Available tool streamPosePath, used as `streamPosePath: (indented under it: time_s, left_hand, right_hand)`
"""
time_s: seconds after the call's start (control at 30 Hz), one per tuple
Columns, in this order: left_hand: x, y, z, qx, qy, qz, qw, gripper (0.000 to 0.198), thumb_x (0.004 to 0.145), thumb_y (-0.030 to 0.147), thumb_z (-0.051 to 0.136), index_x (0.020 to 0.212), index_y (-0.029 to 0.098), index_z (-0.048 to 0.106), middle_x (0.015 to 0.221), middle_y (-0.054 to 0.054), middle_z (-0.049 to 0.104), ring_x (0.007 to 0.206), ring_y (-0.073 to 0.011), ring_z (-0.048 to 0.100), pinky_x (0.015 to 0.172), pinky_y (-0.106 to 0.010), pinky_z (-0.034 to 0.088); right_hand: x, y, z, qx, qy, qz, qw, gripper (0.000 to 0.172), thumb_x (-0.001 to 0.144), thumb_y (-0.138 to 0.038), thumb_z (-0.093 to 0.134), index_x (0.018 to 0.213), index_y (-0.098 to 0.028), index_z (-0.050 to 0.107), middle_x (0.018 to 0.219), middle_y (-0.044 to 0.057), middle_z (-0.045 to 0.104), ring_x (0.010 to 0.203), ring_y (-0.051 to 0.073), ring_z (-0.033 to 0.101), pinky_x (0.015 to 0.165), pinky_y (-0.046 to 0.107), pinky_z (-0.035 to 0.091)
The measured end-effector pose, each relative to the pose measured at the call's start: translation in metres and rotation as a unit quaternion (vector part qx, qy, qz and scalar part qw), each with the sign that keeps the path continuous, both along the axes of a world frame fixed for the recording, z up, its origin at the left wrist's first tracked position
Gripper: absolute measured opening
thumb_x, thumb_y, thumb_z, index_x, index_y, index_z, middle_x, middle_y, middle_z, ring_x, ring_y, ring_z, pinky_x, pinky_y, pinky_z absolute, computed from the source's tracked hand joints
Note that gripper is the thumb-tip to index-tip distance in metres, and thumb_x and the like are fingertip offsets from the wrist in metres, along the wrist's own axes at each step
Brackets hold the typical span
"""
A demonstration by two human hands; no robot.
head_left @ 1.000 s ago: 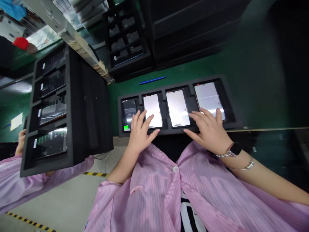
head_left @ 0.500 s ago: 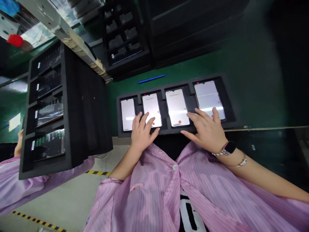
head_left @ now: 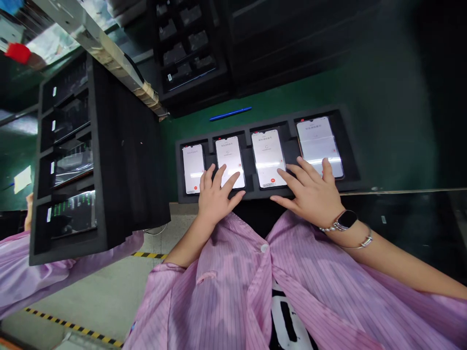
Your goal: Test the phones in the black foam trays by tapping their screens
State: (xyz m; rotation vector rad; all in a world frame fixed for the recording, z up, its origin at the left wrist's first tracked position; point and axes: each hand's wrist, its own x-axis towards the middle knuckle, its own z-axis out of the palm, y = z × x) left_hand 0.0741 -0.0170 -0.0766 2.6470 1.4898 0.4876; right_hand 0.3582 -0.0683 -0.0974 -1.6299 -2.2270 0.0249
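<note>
The open left hand [head_left: 221, 199] and open right hand [head_left: 312, 194], grips holding nothing, rest their fingertips on 4 white-screened smartphones [head_left: 268, 158] in a black foam tray [head_left: 255, 194].

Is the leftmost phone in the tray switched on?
On: the leftmost phone shows a lit white screen with text and a red button.
</note>
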Motion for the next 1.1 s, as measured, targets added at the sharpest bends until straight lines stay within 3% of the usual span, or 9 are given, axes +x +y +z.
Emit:
streamPosePath:
  time_s: [0.13,0.27,0.43,0.6,0.7,0.83,0.93,1.0,1.1]
  left_hand:
    - [0.002,0.002,-0.002,-0.025,0.003,0.009,1.0,0.047,0.096,0.058,0.066,0.135,0.032,0.07,0.159,-0.012,0.052,0.155,-0.0438,0.032,0.124,-0.067,0.029]
    - [-0.006,0.004,-0.001,0.0,-0.057,-0.001,0.998,0.056,0.096,0.056,0.065,0.144,0.027,0.06,0.16,-0.016,0.048,0.155,-0.041,0.034,0.124,-0.062,0.031]
    - [-0.047,0.006,0.013,0.073,-0.119,0.019,0.99,0.07,0.097,0.047,0.067,0.157,0.026,0.037,0.161,-0.019,0.043,0.156,-0.0375,0.034,0.126,-0.062,0.03]
    - [-0.088,-0.003,0.012,0.055,-0.075,0.084,0.992,0.059,0.096,0.05,0.066,0.146,0.022,0.051,0.157,-0.02,0.048,0.154,-0.0384,0.037,0.126,-0.06,0.031]
    - [-0.09,-0.008,0.0,0.01,-0.042,0.112,0.993,0.052,0.098,0.054,0.06,0.138,0.021,0.061,0.155,-0.019,0.052,0.152,-0.0385,0.04,0.123,-0.058,0.036]
    - [-0.081,-0.008,-0.011,0.05,-0.036,0.132,0.989,0.048,0.097,0.055,0.061,0.132,0.024,0.069,0.151,-0.016,0.059,0.146,-0.0383,0.048,0.119,-0.055,0.04]
    - [-0.079,-0.008,-0.015,0.067,-0.034,0.138,0.988,0.039,0.096,0.053,0.063,0.123,0.029,0.076,0.15,-0.013,0.06,0.145,-0.0385,0.049,0.118,-0.055,0.04]
    - [-0.08,-0.009,-0.018,0.084,-0.032,0.143,0.986,0.036,0.095,0.052,0.063,0.119,0.029,0.078,0.152,-0.012,0.059,0.144,-0.0382,0.05,0.116,-0.054,0.042]
    - [-0.084,-0.011,-0.024,0.13,-0.04,0.149,0.979,0.043,0.093,0.052,0.064,0.126,0.025,0.074,0.152,-0.016,0.058,0.138,-0.0361,0.056,0.111,-0.051,0.047]
  right_hand:
    - [0.018,-0.003,0.007,0.013,0.057,-0.046,0.997,0.076,0.098,-0.069,0.049,0.153,-0.016,0.047,0.149,0.022,0.058,0.146,0.042,0.048,0.125,0.068,0.023]
    - [0.056,-0.01,0.01,0.09,0.095,-0.136,0.982,0.06,0.1,-0.054,0.054,0.15,-0.022,0.048,0.137,0.019,0.066,0.139,0.04,0.055,0.126,0.068,0.024]
    - [0.081,-0.017,-0.003,0.017,0.035,-0.165,0.986,0.059,0.1,-0.057,0.052,0.147,-0.021,0.053,0.145,0.023,0.06,0.145,0.045,0.047,0.123,0.069,0.031]
    - [0.085,-0.021,-0.017,0.0,0.013,-0.167,0.986,0.063,0.099,-0.058,0.051,0.15,-0.021,0.053,0.154,0.026,0.051,0.15,0.048,0.04,0.118,0.069,0.039]
    - [0.085,-0.014,-0.007,0.031,0.026,-0.147,0.988,0.06,0.099,-0.057,0.052,0.147,-0.021,0.057,0.156,0.027,0.048,0.15,0.048,0.04,0.117,0.069,0.039]
    - [0.06,0.03,0.037,0.088,0.086,-0.071,0.99,0.07,0.099,-0.057,0.053,0.156,-0.017,0.043,0.146,0.024,0.057,0.146,0.039,0.049,0.124,0.063,0.036]
    - [0.022,0.092,0.066,0.043,0.097,0.008,0.994,0.054,0.102,-0.049,0.051,0.143,-0.013,0.055,0.142,0.019,0.062,0.144,0.033,0.05,0.127,0.053,0.036]
    - [-0.003,0.141,0.068,0.007,0.103,0.038,0.994,0.051,0.103,-0.044,0.047,0.138,-0.009,0.06,0.136,0.018,0.065,0.138,0.032,0.055,0.125,0.051,0.038]
    - [-0.031,0.212,0.045,-0.058,0.062,0.047,0.995,0.05,0.098,-0.038,0.055,0.138,-0.01,0.063,0.136,0.019,0.064,0.135,0.037,0.054,0.115,0.058,0.045]
